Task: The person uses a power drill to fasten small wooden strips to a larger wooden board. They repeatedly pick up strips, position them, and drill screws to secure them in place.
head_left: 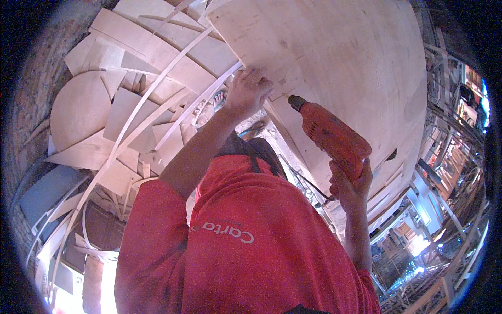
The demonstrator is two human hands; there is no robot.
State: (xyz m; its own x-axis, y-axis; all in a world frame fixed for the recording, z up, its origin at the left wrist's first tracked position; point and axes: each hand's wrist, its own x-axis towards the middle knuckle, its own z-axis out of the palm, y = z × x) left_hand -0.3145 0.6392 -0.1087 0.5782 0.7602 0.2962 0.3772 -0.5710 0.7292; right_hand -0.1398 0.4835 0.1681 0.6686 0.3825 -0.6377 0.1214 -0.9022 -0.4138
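Observation:
My right hand is wrapped round the handle of a red power drill. The drill's dark chuck points up and left, over a large pale plywood sheet. At the sheet's near left edge is my left hand, its fingers curled together just left of the drill's tip. Whatever those fingers may pinch is too small or hidden to make out. A thin bit seems to reach from the chuck toward that hand. From below the drill's handle a dark cord runs off to the left.
On the left lies a heap of plywood offcuts, with a rounded panel and long thin strips across it. A brick wall borders the heap. Stacked timber fills the right side. My sandalled foot shows below my left hand.

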